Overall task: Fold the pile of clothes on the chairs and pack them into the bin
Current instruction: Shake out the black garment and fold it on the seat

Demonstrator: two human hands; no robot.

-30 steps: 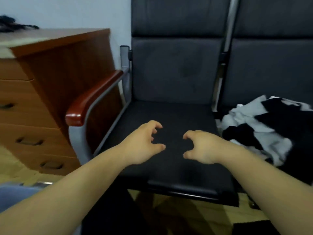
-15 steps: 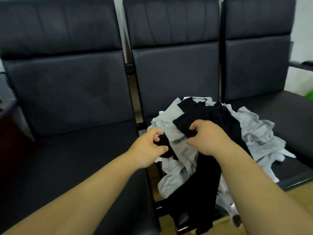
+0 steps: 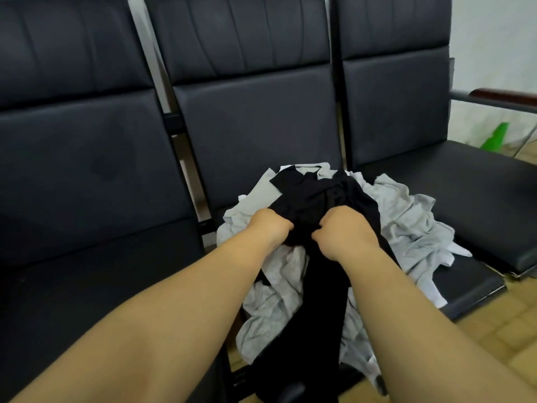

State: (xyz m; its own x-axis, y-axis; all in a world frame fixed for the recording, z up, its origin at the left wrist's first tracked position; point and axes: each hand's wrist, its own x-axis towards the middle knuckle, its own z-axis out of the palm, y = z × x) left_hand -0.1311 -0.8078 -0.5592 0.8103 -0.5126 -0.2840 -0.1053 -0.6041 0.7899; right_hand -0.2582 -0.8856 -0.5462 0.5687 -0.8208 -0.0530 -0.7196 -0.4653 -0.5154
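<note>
Black garment (image 3: pixel 316 205) atop the pile (image 3: pixel 406 222) on the middle chair (image 3: pixel 255 126), left hand (image 3: pixel 270 228) and right hand (image 3: pixel 345 231) both fisted into it: pickup step, next probably lift it clear of tangled grey clothes (image 3: pixel 276 309), fold on left seat (image 3: pixel 87 286); bin not in view.

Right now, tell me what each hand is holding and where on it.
Both hold the black garment atop the grey clothes: the left hand and the right hand bunch its cloth side by side in its upper part.
</note>
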